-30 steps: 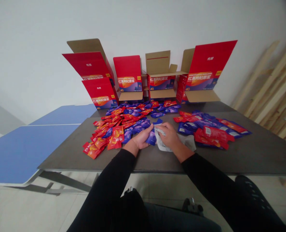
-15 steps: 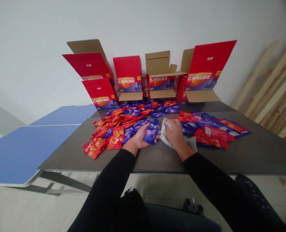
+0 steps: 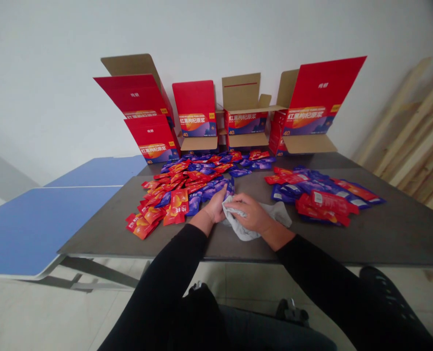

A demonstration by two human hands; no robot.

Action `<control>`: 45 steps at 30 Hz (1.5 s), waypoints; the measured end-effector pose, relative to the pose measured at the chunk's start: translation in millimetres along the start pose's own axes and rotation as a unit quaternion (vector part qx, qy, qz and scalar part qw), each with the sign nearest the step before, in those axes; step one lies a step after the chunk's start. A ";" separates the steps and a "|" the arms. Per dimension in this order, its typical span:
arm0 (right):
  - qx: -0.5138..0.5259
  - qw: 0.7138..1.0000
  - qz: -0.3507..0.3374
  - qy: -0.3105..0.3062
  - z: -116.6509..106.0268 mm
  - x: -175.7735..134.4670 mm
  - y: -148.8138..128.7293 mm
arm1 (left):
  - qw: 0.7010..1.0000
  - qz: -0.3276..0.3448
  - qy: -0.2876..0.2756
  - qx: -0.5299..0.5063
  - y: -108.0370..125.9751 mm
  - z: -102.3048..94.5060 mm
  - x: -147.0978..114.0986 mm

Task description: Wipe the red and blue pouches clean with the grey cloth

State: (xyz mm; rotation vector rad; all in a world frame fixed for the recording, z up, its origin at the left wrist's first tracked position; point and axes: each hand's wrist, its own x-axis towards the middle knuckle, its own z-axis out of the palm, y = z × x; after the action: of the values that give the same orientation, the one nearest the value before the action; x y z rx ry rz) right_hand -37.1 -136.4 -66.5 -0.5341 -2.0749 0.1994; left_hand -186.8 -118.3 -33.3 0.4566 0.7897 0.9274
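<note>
My left hand (image 3: 215, 207) holds a purple pouch (image 3: 231, 187) above the front middle of the table. Most of that pouch is hidden behind the fingers and a light grey cloth (image 3: 246, 233). Closed around the cloth, my right hand (image 3: 250, 212) presses it against the pouch, right beside the left hand. The cloth's loose end trails onto the tabletop to the right. Just left of my hands spreads a loose heap of red pouches (image 3: 179, 204) and purple pouches (image 3: 194, 203). To the right lies a second pile of red and purple pouches (image 3: 326, 204).
Along the back of the dark grey table (image 3: 253, 249) stand several open red cartons, among them a left one (image 3: 154, 141) and a right one (image 3: 307, 119), flaps spread. A blue table (image 3: 55, 214) adjoins on the left. Wooden slats (image 3: 417, 141) lean at the right wall.
My right hand has moved left with the cloth, which now covers much of the purple pouch in my left hand. The pouch's printed front was in plain sight before.
</note>
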 end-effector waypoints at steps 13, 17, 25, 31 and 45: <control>-0.024 0.987 0.111 0.116 -0.2 2.5 11.5 | 0.992 0.051 -0.021 0.111 -8.2 4.6 -3.8; -0.046 0.970 0.173 0.163 -2.5 5.7 14.9 | 0.988 0.017 -0.059 0.139 -8.5 3.3 -6.0; -0.080 0.932 0.274 0.224 -7.0 6.4 35.1 | 0.987 -0.051 -0.110 0.107 2.9 -3.0 -13.0; -0.105 0.931 0.296 0.183 -1.2 0.6 47.9 | 0.989 0.001 -0.145 -0.026 15.8 -1.9 -25.8; -0.117 0.924 0.356 0.071 -2.2 7.9 31.2 | 0.988 0.095 -0.027 0.121 55.8 60.4 19.3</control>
State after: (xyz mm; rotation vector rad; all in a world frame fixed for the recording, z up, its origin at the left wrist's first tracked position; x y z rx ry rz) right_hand -29.7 -105.2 -70.0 -1.4014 -1.6920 0.3203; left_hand -163.1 -73.3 34.2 0.7769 0.8239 0.9956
